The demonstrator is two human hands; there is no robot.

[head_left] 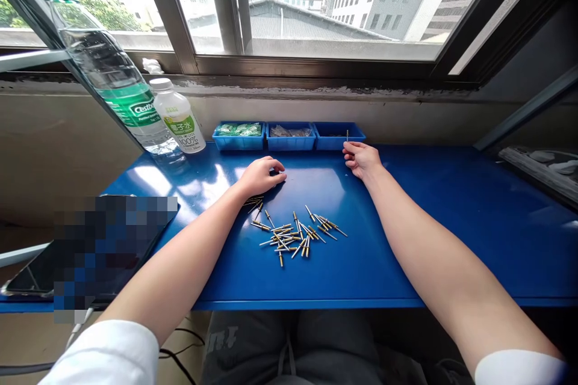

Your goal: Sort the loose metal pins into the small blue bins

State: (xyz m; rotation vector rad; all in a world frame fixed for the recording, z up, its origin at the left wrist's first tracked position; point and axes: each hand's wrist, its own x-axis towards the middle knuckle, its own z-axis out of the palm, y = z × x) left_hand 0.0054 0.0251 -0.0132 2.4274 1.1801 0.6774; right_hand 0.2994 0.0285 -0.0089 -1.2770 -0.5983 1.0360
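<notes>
My right hand (362,159) pinches a single blind rivet (347,136) upright between thumb and fingertips, at the front of the right-hand blue bin (339,142). My left hand (263,176) lies on the blue table with fingers loosely bent and a gap between thumb and forefinger; nothing shows in it. A loose heap of blind rivets (293,237), brass-coloured with silver stems, is spread in front of me. Beside my left wrist lie several more rivets (255,200), partly hidden by the forearm.
A blue bin with green packets (239,143) and a blue bin with greyish pieces (290,143) line the wall. A large water bottle (108,66) and a white drink bottle (178,114) stand back left. A tablet-like device (31,274), partly blurred, lies at the left edge.
</notes>
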